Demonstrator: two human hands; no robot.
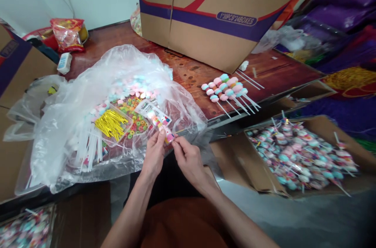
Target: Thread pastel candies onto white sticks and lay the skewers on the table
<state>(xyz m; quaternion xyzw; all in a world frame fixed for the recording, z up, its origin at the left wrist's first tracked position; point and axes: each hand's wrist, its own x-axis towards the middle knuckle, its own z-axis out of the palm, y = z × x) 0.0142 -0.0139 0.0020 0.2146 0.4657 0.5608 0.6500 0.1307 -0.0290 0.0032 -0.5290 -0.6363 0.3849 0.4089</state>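
A clear printed wrapper with a marshmallow candy stick [161, 123] inside is held between my two hands at the table's front edge. My left hand [155, 148] is closed on its side, thumb on top. My right hand [188, 158] pinches the wrapper's lower end; whether a tie is in those fingertips I cannot tell. Just beyond lies a clear tray of gold twist ties [111, 123]. Ring-shaped gummies [136, 123] in several colours lie beside it, with loose pastel marshmallows [126, 89] behind. White sticks [90, 148] are at the left.
Unwrapped marshmallow sticks [225, 88] lie on the wooden table [188, 70] at the right. A large carton [205, 25] stands behind. Crumpled clear plastic sheeting [67, 111] surrounds the candies. Lower right, an open box [249, 162] holds many wrapped sticks; more wrapped sticks [25, 228] lie lower left.
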